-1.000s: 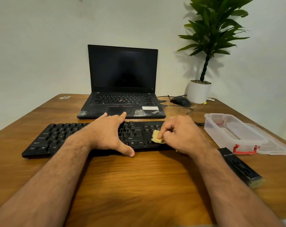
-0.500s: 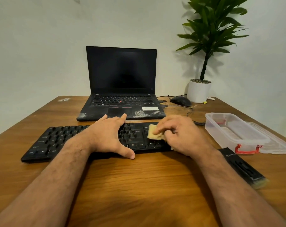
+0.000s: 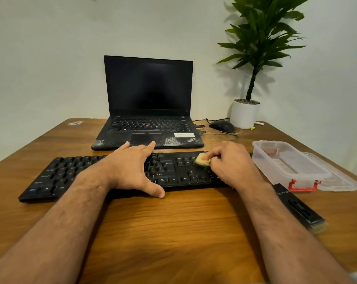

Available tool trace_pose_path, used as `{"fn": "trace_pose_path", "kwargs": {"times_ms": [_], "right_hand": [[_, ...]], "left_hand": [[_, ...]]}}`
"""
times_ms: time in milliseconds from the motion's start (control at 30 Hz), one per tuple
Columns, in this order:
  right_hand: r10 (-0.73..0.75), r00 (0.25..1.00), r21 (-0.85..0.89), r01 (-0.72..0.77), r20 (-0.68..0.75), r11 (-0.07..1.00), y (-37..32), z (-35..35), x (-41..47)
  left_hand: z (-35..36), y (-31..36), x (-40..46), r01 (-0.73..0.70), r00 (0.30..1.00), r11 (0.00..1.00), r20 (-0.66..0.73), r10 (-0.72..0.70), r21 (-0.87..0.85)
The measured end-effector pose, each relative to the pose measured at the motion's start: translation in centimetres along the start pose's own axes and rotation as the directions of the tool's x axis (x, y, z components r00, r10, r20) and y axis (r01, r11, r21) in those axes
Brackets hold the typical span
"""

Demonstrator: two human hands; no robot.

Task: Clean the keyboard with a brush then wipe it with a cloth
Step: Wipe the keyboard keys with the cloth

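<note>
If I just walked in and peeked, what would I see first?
Two bare arms reaching across a wooden table to a long black keyboard. The right hand pinches a small yellow cloth against the keys near the keyboard's right end, while the left hand lies spread over its middle. Behind stand a dark open laptop and, far right, a leafy plant in a white pot.

Two bare forearms with dark hair reached in from the near edge, unsleeved from elbow to wrist. The left hand [image 3: 132, 167] and right hand [image 3: 233, 160] wore no rings, watch, bands or gloves, and the fingernails were short.
</note>
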State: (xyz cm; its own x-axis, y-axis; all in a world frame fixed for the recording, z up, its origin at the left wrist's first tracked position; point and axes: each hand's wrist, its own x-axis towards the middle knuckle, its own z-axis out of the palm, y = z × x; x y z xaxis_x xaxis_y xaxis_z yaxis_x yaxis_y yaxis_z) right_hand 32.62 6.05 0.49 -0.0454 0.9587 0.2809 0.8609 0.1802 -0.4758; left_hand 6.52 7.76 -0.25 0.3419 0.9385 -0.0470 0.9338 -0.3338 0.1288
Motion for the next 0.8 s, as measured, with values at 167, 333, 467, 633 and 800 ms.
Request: {"fn": "trace_pose_path", "kwargs": {"times_ms": [167, 333, 467, 633, 800], "right_hand": [[-0.032, 0.999, 0.044, 0.033, -0.022, 0.999, 0.2, 0.2, 0.5], [-0.096, 0.994, 0.101, 0.091, 0.048, 0.991, 0.0, 0.5, 0.6], [-0.128, 0.992, 0.112, 0.13, -0.02, 0.985, 0.1, 0.5, 1.3], [0.027, 1.0, -0.032, -0.027, 0.01, 0.999, 0.3, 1.2, 2.5], [0.048, 0.992, -0.058, -0.055, -0.118, 0.997, 0.5, 0.7, 2.7]], "left_hand": [[0.0, 0.0, -0.1, -0.008, 1.0, 1.0, 0.003, 0.008, -0.002], [0.2, 2.2, 1.1, -0.047, 0.999, 0.999, 0.007, 0.046, 0.028], [0.2, 3.0, 2.1, -0.041, 0.999, 0.997, 0.02, 0.04, 0.072], [0.1, 2.8, 2.0, -0.042, 0.999, 0.997, 0.006, 0.042, 0.059], [0.2, 2.7, 1.9, -0.043, 0.999, 0.997, 0.011, 0.042, 0.059]]}}
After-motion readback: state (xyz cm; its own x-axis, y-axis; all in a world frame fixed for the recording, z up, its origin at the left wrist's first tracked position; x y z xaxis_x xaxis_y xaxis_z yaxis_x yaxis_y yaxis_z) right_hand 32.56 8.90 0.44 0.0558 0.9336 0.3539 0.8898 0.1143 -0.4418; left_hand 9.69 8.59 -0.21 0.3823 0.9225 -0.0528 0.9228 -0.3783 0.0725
